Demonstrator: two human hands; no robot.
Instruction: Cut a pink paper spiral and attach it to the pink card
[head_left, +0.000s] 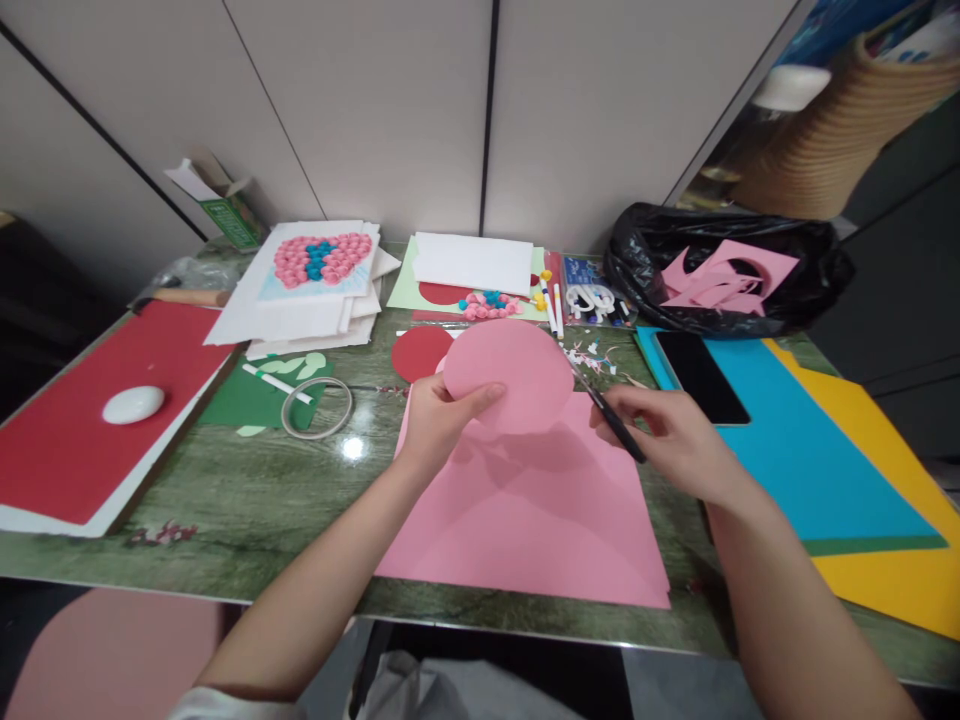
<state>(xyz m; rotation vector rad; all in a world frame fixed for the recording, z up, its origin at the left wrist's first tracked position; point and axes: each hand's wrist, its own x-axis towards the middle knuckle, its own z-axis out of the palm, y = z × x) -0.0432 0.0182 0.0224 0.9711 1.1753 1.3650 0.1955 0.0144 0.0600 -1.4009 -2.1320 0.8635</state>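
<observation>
My left hand (442,420) pinches a rounded pink paper piece (510,370) by its left side, thumb on top. The piece is held up over large pink paper sheets (517,520) lying on the table. In my right hand (667,435) is a pair of scissors (616,425) with dark handles, its blades at the right edge of the rounded piece. Whether the blades are apart is too small to tell. Behind the piece lies a red paper circle (420,352), partly covered. Small paper scraps (592,358) are scattered just beyond the scissors.
A black plastic bag (630,255) with pink offcuts (731,280) stands back right. A phone (701,375) rests on blue paper (810,450). At left are a tape roll (316,435), red paper (97,440) with a white oval object (133,405), and a paper stack (247,300).
</observation>
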